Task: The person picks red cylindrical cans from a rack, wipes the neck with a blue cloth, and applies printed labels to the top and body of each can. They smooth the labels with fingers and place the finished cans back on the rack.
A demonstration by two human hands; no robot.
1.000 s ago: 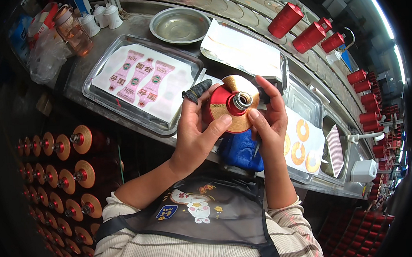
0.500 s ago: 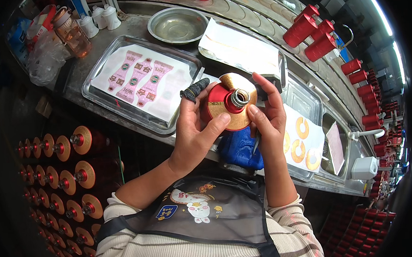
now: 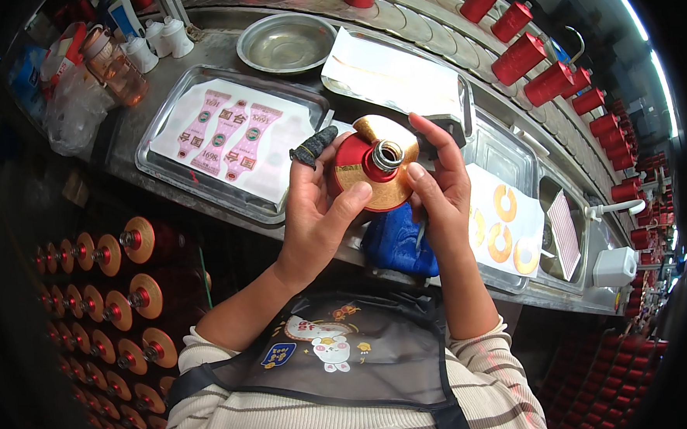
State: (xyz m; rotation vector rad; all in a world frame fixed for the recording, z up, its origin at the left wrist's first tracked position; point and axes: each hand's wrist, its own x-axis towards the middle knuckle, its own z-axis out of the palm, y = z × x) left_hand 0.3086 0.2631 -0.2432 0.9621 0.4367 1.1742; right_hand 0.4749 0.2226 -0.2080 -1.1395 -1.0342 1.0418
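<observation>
Both hands hold a red bottle (image 3: 346, 152), its open threaded neck tilted toward me. A gold ring-shaped decal (image 3: 387, 200) lies around part of the bottle's shoulder; its far end stands up off the surface. My left hand (image 3: 306, 236) wraps the bottle's left side, thumb pressed on the decal. A black cover (image 3: 314, 147) sits on one left finger. My right hand (image 3: 448, 209) grips the right side, its thumb on the decal near the neck and its index finger raised behind the lifted part. The bottle's lower body is mostly hidden by my hands.
A metal tray (image 3: 148, 160) with pink printed decals lies left; a metal basin (image 3: 287, 45) stands behind. Gold ring decals (image 3: 502, 238) lie on a white sheet at right. Blue cloth-like material (image 3: 399, 246) is below my hands. Red bottles (image 3: 519, 58) line the conveyor; more (image 3: 138, 241) are stacked lower left.
The bottle and both hands have shifted slightly left in the view, as has much of the bench. The red bottles on the conveyor have changed places. My grip looks the same.
</observation>
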